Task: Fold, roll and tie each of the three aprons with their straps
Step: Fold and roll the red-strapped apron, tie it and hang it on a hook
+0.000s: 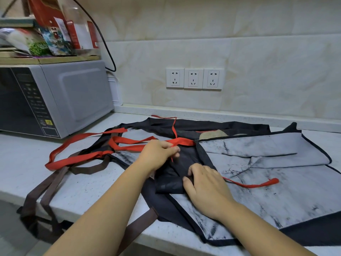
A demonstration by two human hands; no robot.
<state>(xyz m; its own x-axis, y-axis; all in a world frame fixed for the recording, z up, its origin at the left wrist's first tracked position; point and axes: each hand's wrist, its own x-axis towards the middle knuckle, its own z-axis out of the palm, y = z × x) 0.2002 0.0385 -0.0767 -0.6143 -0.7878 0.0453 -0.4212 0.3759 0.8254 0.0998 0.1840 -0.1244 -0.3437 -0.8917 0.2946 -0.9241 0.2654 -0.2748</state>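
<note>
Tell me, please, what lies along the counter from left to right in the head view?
Boxy grey microwave oven → left hand pinching the flat red fabric strap → right hand gripping the folded black apron cloth → thin red cord, thick-ended.

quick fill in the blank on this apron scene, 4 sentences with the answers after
1. The left hand pinches a ____ strap.
2. The right hand grips the folded dark apron, and the thin cord lies to the hand's ____.
3. There are ____ sockets in a row.
4. The microwave stands to the ____ of both hands.

Missing words: red; right; three; left
</note>
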